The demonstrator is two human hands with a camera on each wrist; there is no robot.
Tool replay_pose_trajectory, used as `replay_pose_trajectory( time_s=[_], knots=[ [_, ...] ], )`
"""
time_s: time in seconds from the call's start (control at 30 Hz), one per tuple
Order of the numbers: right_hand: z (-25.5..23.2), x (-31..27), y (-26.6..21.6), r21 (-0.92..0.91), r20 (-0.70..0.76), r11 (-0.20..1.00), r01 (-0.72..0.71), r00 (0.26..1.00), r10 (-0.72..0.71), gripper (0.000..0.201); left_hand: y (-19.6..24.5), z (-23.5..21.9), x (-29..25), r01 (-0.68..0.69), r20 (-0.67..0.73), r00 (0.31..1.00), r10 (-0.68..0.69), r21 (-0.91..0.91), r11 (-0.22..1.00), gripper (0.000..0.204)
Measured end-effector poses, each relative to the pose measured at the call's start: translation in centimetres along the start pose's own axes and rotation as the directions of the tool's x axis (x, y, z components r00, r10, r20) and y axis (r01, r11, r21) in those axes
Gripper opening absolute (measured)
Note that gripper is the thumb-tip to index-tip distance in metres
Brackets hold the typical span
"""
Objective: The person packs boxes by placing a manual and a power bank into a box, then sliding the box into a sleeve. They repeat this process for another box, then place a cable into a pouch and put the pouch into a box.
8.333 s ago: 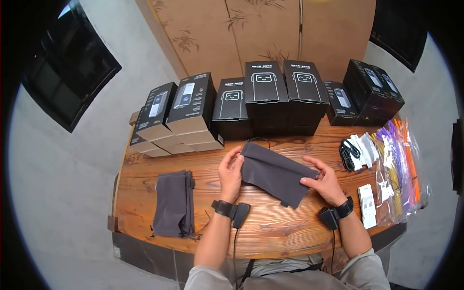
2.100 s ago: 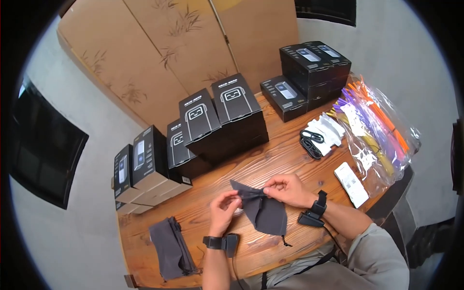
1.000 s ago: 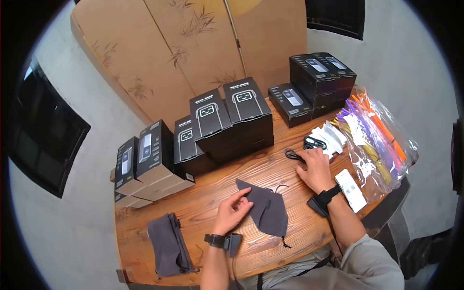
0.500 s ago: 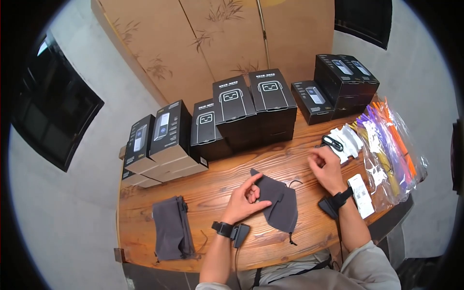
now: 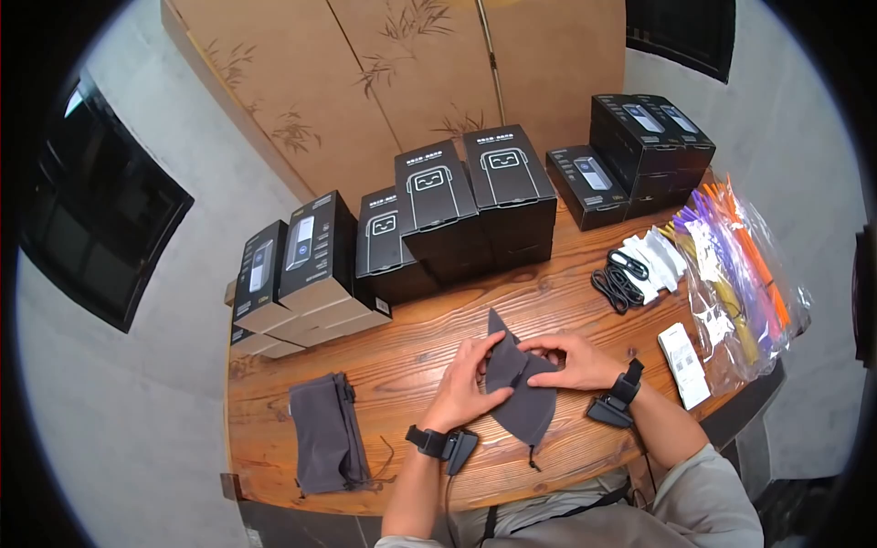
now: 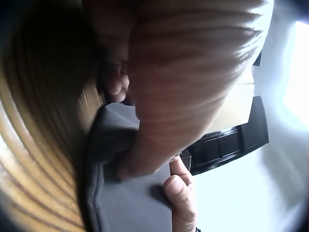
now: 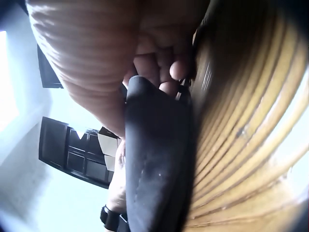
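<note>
Your left hand point(image 5: 461, 388) and right hand point(image 5: 575, 361) both pinch the grey pouch point(image 5: 519, 388), which sits a little in from the near edge of the table point(image 5: 402, 365), about midway along it. The left fingers curl onto its left side and the right fingers close on its upper right edge, so the cloth is lifted at the top, with one corner pointing up toward the far side, and its lower end drapes toward you with a drawstring hanging off it. In your left wrist view the thumb presses down into the cloth; in your right wrist view the fingertips are bunched on its dark fold.

Toward the near left corner lies a stack of grey pouches point(image 5: 327, 443). Near the right edge you have a white card point(image 5: 685, 363), and beside it clear bags of coloured ties point(image 5: 740, 274). Further in, black cables point(image 5: 619, 281) lie on white packets point(image 5: 660, 260). Along the far edge stands a row of black boxes point(image 5: 457, 215).
</note>
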State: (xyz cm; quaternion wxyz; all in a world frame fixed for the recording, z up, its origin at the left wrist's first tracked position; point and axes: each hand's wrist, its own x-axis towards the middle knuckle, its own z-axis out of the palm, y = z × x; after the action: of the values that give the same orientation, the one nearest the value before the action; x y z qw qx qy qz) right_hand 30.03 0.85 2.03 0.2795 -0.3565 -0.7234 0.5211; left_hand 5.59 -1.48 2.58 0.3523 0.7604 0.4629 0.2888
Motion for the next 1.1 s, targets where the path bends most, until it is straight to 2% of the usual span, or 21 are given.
replay_pose_trajectory(
  time_s=[0.1, 0.13, 0.17, 0.23, 0.37, 0.47, 0.57, 0.67, 0.8, 0.87, 1.1],
  knots=[
    [0.0, 0.3, 0.9, 0.141, 0.023, 0.99, 0.0, 1.0, -0.004, 0.054, -2.3, 0.7, 0.1, 0.116, -0.061, 0.987, -0.146, -0.348, 0.93, 0.059],
    [0.0, 0.3, 0.7, 0.183, 0.018, 0.983, -0.001, 1.0, -0.003, 0.056, -2.2, 1.1, -0.2, 0.162, -0.164, 0.957, -0.24, -0.384, 0.909, 0.039],
    [0.0, 0.3, 0.6, 0.225, 0.013, 0.974, -0.002, 1.0, -0.001, 0.058, -2.6, 1.0, -0.2, 0.169, -0.17, 0.945, -0.279, -0.476, 0.863, 0.034],
    [0.3, 0.5, 0.4, 0.379, 0.014, 0.924, -0.062, 0.998, 0.061, 0.062, -3.5, 0.7, 0.2, 0.169, -0.17, 0.919, -0.356, -0.644, 0.746, 0.027],
    [0.5, 0.6, 0.0, 0.551, -0.032, 0.827, -0.111, 0.988, 0.153, 0.066, -2.9, 0.3, 0.5, 0.03, -0.285, 0.874, -0.394, -0.777, 0.629, 0.025],
    [0.4, 0.5, 0.1, 0.596, -0.061, 0.794, -0.12, 0.979, 0.194, 0.064, -3.4, 0.3, 0.5, -0.031, -0.314, 0.859, -0.404, -0.82, 0.572, 0.027],
    [-0.3, 0.3, -0.4, 0.565, 0.191, 0.779, -0.272, 0.962, 0.196, 0.061, -3.7, 0.2, 0.6, -0.059, -0.333, 0.835, -0.438, -0.845, 0.531, 0.029],
    [0.3, 0.2, -0.2, 0.458, 0.221, 0.843, -0.282, 0.955, 0.199, 0.055, -3.7, 0.0, 0.6, -0.071, -0.339, 0.817, -0.466, -0.862, 0.502, 0.029],
    [0.5, 0.1, 0.3, 0.371, 0.249, 0.867, -0.333, 0.935, 0.253, 0.046, -3.7, -0.2, 0.6, -0.066, -0.324, 0.823, -0.467, -0.87, 0.488, 0.03],
    [0.4, 0.3, 0.6, 0.361, 0.271, 0.869, -0.337, 0.93, 0.248, 0.042, -3.6, -0.2, 0.6, -0.043, -0.309, 0.835, -0.455, -0.862, 0.505, 0.031],
    [0.5, 0.3, 0.9, 0.371, 0.209, 0.879, -0.299, 0.949, 0.235, 0.037, -3.3, 0.0, 0.4, 0.063, -0.274, 0.865, -0.421, -0.772, 0.632, 0.033]
  ],
)
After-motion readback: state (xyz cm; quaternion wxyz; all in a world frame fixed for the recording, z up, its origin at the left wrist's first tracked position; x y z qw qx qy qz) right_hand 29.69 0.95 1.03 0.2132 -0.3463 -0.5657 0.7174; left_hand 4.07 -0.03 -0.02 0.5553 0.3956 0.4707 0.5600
